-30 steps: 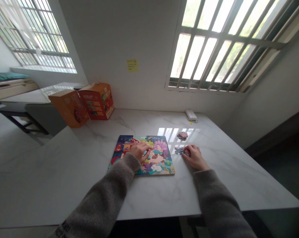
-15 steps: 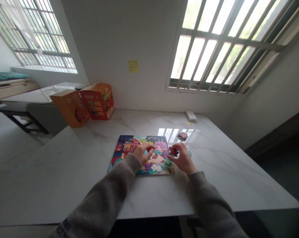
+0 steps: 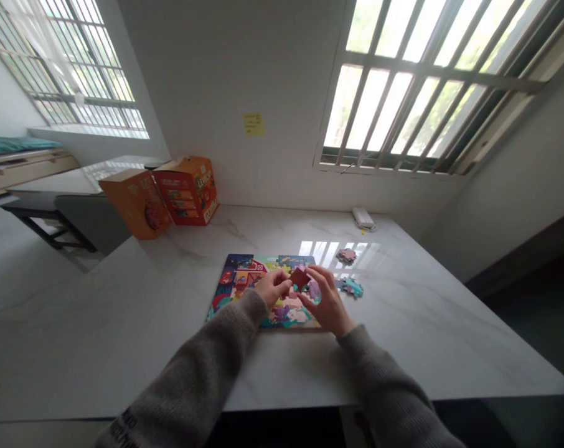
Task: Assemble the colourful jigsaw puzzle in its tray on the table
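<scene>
A dark reddish puzzle piece is tilted above the colourful farm jigsaw puzzle lying on the table. Thumb and fingers of my left hand are pinched together at the piece's left corner. On the other side, my right hand is curled about the piece's right part, fingers at the upper edge and thumb below. The two hands cover much of the puzzle's middle and right side. A pile of teal puzzle pieces lies right of my right hand, and a pinkish pile of pieces sits farther back.
Two orange boxes stand at the table's back left. A white device with a cable lies near the wall. A yellow note is stuck on the wall beside the barred window. The marble-patterned table's front edge runs beneath my forearms.
My right hand has carried the reddish piece leftward over the puzzle to my left hand, and the piece has turned. My left fingers have closed at it. The teal pile has come into fuller view.
</scene>
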Demonstrator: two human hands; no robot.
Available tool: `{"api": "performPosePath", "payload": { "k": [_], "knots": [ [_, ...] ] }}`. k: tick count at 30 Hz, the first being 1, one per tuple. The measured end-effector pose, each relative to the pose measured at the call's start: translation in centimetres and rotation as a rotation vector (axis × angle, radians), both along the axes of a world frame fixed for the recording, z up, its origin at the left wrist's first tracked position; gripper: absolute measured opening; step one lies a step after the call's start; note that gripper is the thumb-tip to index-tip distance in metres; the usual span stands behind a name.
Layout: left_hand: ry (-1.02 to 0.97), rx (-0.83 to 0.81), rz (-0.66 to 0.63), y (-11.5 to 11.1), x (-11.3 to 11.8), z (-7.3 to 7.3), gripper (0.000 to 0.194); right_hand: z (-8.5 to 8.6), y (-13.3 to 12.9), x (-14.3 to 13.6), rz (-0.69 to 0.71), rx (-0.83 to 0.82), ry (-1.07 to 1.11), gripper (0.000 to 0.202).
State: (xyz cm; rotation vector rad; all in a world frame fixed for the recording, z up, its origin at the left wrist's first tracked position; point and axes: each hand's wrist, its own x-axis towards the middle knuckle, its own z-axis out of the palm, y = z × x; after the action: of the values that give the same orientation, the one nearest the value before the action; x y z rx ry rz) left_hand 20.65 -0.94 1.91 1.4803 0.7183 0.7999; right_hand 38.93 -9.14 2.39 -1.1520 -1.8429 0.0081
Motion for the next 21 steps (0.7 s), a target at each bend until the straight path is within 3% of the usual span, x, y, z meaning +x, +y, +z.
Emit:
{"api": "performPosePath", "payload": {
  "k": [3,7,10,17,21],
  "knots": [
    [0.018,-0.007,0.025,0.2,0.0,-0.1,0.031,0.0,0.1,0.5,-0.020,-0.031,0.042,0.050],
    [-0.004,0.038,0.078,0.4,-0.1,0.0,0.026,0.1,-0.2,0.3,0.056,-0.041,0.049,0.025],
    [-0.017,0.084,0.176,1.1,-0.8,0.6,0.027,0.2,-0.5,-0.2,0.092,-0.043,0.069,0.021],
    [-0.111,0.064,0.422,3.5,-6.1,2.4,0.041,-0.2,0.2,0.6,-0.008,-0.075,0.030,0.020],
    [0.006,0.113,0.426,3.7,-9.2,2.2,0.041,-0.3,1.4,0.6,0.054,-0.165,-0.139,0.018]
  ]
}}
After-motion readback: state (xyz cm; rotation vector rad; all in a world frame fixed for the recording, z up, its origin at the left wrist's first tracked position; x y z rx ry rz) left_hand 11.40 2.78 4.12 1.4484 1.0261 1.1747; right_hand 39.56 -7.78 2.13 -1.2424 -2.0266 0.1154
